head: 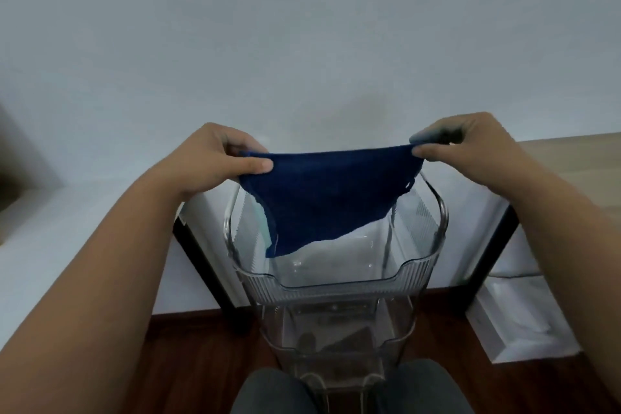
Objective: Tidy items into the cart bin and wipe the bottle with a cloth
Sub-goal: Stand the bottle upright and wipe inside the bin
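A dark blue cloth (331, 198) hangs stretched between my hands above the top bin (336, 289) of a clear plastic cart. My left hand (221, 158) pinches the cloth's left corner between thumb and fingers. My right hand (470, 141) pinches its right corner. The cloth's lower edge droops into the bin's opening. Behind the cloth's left edge a pale green sliver (263, 222) shows; I cannot tell what it is. No bottle is in view.
The cart has lower clear tiers (336, 346) stacked beneath the top bin. White furniture with black legs (208, 266) flanks it on both sides. A wooden tabletop (571, 158) lies at the right. My knees (275, 393) sit at the bottom over dark wood floor.
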Available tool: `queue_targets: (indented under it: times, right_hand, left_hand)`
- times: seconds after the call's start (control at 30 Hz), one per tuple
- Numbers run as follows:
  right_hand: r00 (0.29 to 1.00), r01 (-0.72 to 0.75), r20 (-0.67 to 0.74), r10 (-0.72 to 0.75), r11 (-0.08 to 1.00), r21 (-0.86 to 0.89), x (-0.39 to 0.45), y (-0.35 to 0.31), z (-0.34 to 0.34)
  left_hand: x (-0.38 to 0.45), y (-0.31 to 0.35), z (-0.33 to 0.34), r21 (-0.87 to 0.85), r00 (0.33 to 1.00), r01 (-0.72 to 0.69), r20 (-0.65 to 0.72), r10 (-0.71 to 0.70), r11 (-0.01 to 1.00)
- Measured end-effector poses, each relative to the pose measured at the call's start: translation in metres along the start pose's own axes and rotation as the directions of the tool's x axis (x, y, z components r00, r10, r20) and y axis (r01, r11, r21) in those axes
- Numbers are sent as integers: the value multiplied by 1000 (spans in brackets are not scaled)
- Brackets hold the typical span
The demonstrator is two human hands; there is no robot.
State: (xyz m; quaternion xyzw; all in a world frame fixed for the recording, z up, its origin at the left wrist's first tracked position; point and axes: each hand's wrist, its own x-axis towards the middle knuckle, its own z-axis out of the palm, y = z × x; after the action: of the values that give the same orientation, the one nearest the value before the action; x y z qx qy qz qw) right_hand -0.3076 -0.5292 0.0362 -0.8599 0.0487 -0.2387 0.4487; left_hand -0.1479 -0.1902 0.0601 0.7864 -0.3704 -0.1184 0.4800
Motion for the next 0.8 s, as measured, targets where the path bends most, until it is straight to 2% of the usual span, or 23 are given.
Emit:
queue_targets:
  times: [0.1, 0.2, 0.3, 0.37, 0.47, 0.53, 0.6, 0.63, 0.7, 0.73, 0.8]
  right_hand:
    - [966, -13, 240, 92, 950, -312, -18, 7, 1]
    - [905, 14, 378, 194, 875, -483, -26, 12, 13]
    - [868, 51, 424, 259, 803, -594, -23, 17, 30]
    - [857, 103, 429, 284, 722, -684, -18, 26, 47]
    - [862, 84, 367, 349, 616, -783, -8, 43, 80]
    - [862, 48, 317, 395, 558, -828, -2, 52, 101]
    - [874, 54, 289, 390, 513, -857, -3, 61, 121]
    - [886, 61, 278, 370, 503, -862, -5, 66, 129]
    - [888, 19, 254, 383, 522, -853, -12, 71, 146]
    - [869, -31, 242, 430, 538, -842, -16, 72, 154]
    - [783, -140, 225, 580, 517, -845, -21, 72, 168]
  left_hand:
    - [-10, -22, 12, 129, 967, 111, 216, -137, 985]
    - [-14, -39, 24, 281, 897, 177, 348, -272, 943]
    - [-14, -49, 38, 409, 857, 218, 355, -374, 886]
    - [-11, -56, 51, 548, 880, 178, 283, -381, 817]
    - [-7, -69, 78, 746, 953, 88, 131, -275, 660]
    - [-7, -80, 95, 846, 965, 43, 102, -240, 532]
    - [-10, -90, 104, 891, 963, 12, 111, -244, 454]
    - [-12, -95, 106, 895, 970, 4, 105, -219, 446]
    - [-17, -98, 103, 862, 996, 14, 33, -84, 507]
    - [-19, -97, 98, 829, 1000, 10, -20, 13, 559]
    - [-21, -93, 88, 783, 972, -24, -127, 199, 622]
